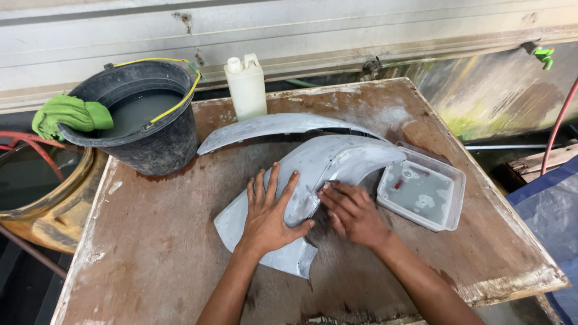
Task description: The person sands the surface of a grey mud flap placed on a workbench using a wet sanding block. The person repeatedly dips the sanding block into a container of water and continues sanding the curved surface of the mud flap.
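A curved grey primer-coated plastic fender panel [313, 174] lies on a worn wet wooden table [156, 241], likely light, stiff and slippery. The left hand [270, 212] presses flat on it, fingers spread. Just beside it, the right hand [352, 212] rubs the panel's edge, fingers together

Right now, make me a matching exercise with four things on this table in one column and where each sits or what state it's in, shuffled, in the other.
Things:
1. bucket
2. green cloth
3. white jug
4. clear tray

Places or states:
A. draped over a rim
B. right of the hands, shallow cloudy water inside
C. far left corner, filled with murky water
D. upright at the table's far edge, capped

Pairs: 1-C, 2-A, 3-D, 4-B
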